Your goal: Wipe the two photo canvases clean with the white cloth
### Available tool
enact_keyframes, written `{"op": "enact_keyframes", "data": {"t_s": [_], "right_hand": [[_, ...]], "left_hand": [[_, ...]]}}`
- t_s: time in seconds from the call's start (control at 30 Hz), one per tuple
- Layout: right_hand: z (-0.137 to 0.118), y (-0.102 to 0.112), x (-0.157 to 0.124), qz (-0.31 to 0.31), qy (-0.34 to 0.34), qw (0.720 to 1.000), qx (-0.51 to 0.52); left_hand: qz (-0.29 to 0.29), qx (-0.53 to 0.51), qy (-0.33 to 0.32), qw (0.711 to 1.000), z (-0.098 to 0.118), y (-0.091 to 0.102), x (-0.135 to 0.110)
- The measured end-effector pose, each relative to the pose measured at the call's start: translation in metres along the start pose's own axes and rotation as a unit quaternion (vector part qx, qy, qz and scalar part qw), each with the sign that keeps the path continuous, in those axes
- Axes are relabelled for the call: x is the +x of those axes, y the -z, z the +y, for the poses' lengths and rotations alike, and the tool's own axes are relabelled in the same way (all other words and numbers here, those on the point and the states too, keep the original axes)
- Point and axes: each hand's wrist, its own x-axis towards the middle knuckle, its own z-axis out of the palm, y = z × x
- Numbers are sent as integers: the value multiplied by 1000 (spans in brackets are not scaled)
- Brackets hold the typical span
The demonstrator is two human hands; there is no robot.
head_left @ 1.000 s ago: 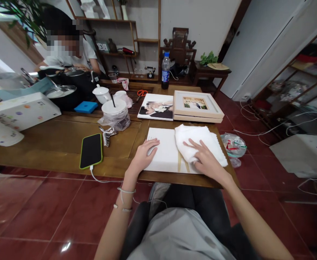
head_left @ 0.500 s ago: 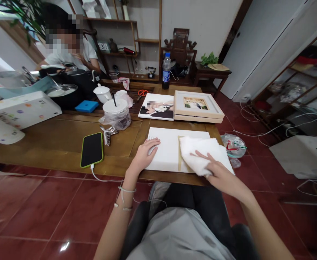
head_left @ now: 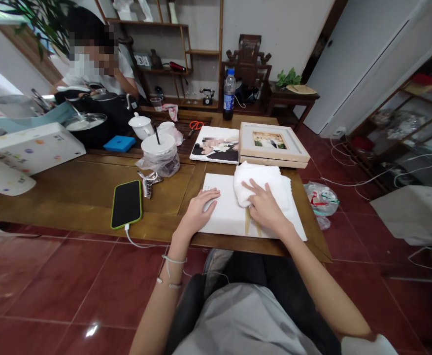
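Note:
My left hand (head_left: 202, 206) lies flat with spread fingers on the left part of a white, flat board-like item (head_left: 223, 217) at the table's front edge. A folded white cloth (head_left: 265, 172) covers the item's upper right part. My right hand (head_left: 265, 204) holds the cloth against the surface, with some fingers stretched over it. Two tan strips (head_left: 248, 224) run along the item's face, partly hidden by the cloth and my right hand. Just behind are a photo print (head_left: 216, 144) and a pale framed photo (head_left: 271, 143).
A charging phone (head_left: 126, 204), a lidded cup in a plastic bag (head_left: 160, 153), orange-handled scissors (head_left: 195, 126) and a bottle (head_left: 229, 93) stand or lie on the wooden table. At the left are a white box (head_left: 34, 148) and dark pots. Across the table sits another person (head_left: 93, 64).
My right hand has slid the white cloth up and to the left over the white item, uncovering its lower right part. My left hand stays in place.

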Motion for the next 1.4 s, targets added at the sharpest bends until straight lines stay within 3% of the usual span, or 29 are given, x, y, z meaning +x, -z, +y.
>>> {"op": "enact_keyframes", "data": {"t_s": [0.27, 0.4, 0.53, 0.7, 0.83, 0.97, 1.17, 1.3, 1.4], "right_hand": [[-47, 22, -86, -80, 52, 994, 51], [-45, 30, -104, -107, 71, 985, 116], [-15, 26, -87, -91, 31, 973, 210], [17, 10, -28, -2, -57, 969, 239], [18, 0, 17, 45, -100, 981, 160], [-1, -7, 28, 62, -68, 995, 26], [-43, -6, -25, 21, 23, 999, -33], [-68, 4, -71, -25, 80, 996, -11], [-74, 11, -91, -52, 104, 993, 30]], "left_hand": [[1, 5, -5, 1000, 0, 0, 0], [2, 5, -9, 1000, -1, 0, 0], [2, 0, -12, 1000, -2, -1, 0], [0, 2, -11, 1000, -1, 0, 0], [1, 1, -12, 1000, -1, 1, 0], [2, 3, -13, 1000, -2, 0, 0], [1, 6, -13, 1000, -1, 0, -1], [0, 4, -11, 1000, 0, 1, -1], [1, 5, -14, 1000, -1, 1, -1]]}}
